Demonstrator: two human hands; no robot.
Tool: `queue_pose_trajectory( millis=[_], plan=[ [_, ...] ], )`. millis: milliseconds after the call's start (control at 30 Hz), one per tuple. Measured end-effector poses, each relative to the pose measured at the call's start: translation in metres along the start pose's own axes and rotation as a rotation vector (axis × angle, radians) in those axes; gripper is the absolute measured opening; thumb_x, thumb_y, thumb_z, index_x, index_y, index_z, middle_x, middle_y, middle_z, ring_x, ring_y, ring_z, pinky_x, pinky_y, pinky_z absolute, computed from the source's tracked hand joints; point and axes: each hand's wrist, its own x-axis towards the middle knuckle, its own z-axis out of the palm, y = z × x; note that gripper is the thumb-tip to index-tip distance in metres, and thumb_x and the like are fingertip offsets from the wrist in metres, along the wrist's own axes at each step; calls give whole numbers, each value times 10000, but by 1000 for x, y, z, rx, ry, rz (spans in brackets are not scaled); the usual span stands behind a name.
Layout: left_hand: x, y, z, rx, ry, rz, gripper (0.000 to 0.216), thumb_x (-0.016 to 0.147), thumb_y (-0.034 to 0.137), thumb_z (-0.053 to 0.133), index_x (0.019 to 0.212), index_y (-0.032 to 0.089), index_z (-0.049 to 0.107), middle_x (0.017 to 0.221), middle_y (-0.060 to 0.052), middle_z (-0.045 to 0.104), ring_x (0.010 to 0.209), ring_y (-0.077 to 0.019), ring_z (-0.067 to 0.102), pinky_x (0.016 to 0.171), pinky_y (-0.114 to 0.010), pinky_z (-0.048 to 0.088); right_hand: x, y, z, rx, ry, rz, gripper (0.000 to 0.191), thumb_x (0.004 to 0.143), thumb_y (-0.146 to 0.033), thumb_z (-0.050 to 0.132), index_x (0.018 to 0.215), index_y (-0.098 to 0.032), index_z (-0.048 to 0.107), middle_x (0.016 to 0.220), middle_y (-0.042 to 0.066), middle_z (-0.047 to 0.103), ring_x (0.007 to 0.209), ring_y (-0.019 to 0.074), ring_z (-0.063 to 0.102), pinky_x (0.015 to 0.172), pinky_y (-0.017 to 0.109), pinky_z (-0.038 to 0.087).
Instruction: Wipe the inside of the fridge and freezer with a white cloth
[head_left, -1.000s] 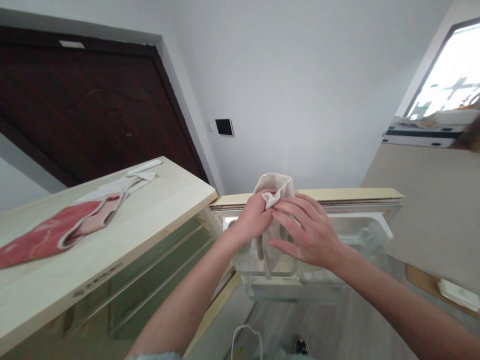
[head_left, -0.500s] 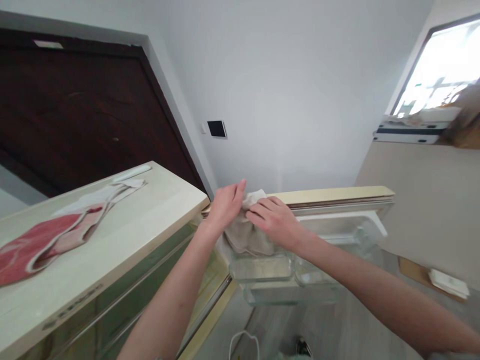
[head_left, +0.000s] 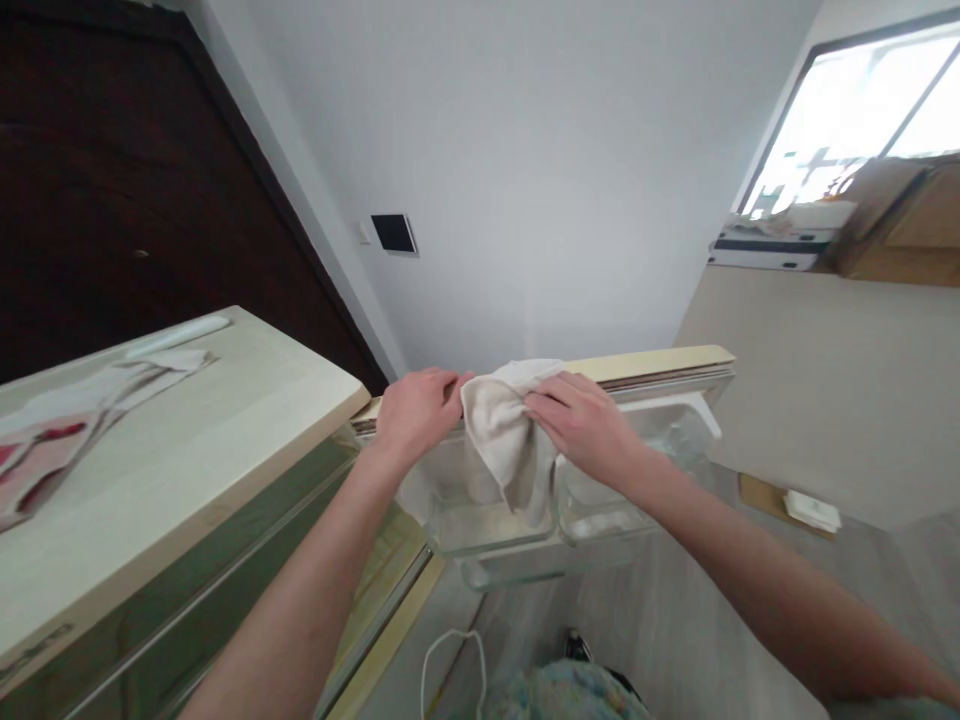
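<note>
A limp, off-white fabric cloth (head_left: 506, 425) hangs over the inner side of the open, pale yellow refrigerator door (head_left: 660, 362), bunched against its top edge between the two hands; the right hand (head_left: 589, 425) grasps the cloth, its fingers bent into the folds at the right side; the left hand (head_left: 418, 415) is curled at the door's top edge, its fingertips meeting the cloth's left edge (whether they pinch it, I cannot tell); the cloth's lower end droops in front of a clear, box-shaped plastic bin (head_left: 480, 530) on the inside of the door; a second clear, rounded plastic bin (head_left: 604, 512) sits just beside it, below the right hand; farther right is a white, shallow plastic tray (head_left: 679, 415), also along the door; to the left stands the cream refrigerator body (head_left: 247, 430), its flat top carrying a crumpled red-and-white fabric cloth (head_left: 56, 440) and, near the back edge, a slim white rod-shaped object (head_left: 180, 335); a thin white looped cable (head_left: 480, 655) shows at the bottom, above the grey wood-patterned floor (head_left: 675, 620).
</note>
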Motion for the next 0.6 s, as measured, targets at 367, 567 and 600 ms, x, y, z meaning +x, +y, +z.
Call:
queue_pose_trajectory(
  millis=[367,567,600],
  plan=[
    [3,2,-3,38,-28,-21,469,1038,485,373,850,238,724,936,-39,757,821,-234,674,602,-324,291,-111,137,-69,-133,137,374,222,1025,-339,616,963,-187,765,963,85,739,833,198,686,720,312,494],
    [6,5,-3,73,-69,-22,430,1046,442,341,865,236,671,968,-35,728,845,-232,659,600,-316,278,-98,118,-45,-164,97,326,254,1055,-329,530,1003,-183,731,999,92,714,935,236,649,856,369,488],
    [6,5,-3,86,-70,-19,428,1046,435,335,855,234,660,949,-36,717,848,-232,656,598,-314,279,-92,112,-40,-137,90,297,244,1053,-325,528,1016,-189,728,1008,88,711,956,238,641,882,378,487]
  ],
)
